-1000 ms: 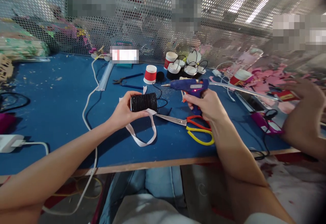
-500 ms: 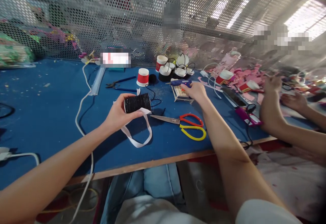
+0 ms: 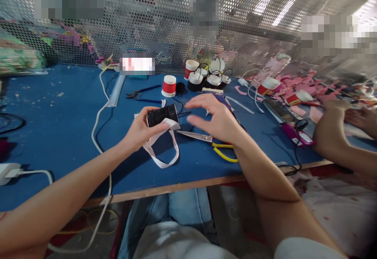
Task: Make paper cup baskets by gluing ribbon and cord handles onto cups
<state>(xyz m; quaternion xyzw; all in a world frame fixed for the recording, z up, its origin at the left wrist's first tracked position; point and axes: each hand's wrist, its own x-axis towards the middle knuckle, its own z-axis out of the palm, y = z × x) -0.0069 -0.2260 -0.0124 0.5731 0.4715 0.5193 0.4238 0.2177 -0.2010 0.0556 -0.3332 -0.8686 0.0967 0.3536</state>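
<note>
My left hand (image 3: 140, 128) holds a black cup-shaped piece (image 3: 161, 114) on its side, with a white ribbon strip (image 3: 161, 149) pinched against it and looping down onto the blue table (image 3: 59, 125). My right hand (image 3: 214, 118) hovers just right of the black piece with its fingers spread and nothing in them. Beneath it lie scissors with red and yellow handles (image 3: 212, 143). The blue glue gun (image 3: 223, 101) rests on the table behind my right hand, mostly hidden.
A red paper cup (image 3: 169, 85), black-and-white cups with wire handles (image 3: 207, 76), pliers (image 3: 143, 94) and a white cable (image 3: 98, 109) lie farther back. Pink cut-outs (image 3: 297, 86) and another person's arms (image 3: 338, 141) occupy the right side. A mesh wall stands behind.
My right hand set the glue gun down on the table behind, then came back empty toward the black piece. My left hand kept its hold almost unmoved.
</note>
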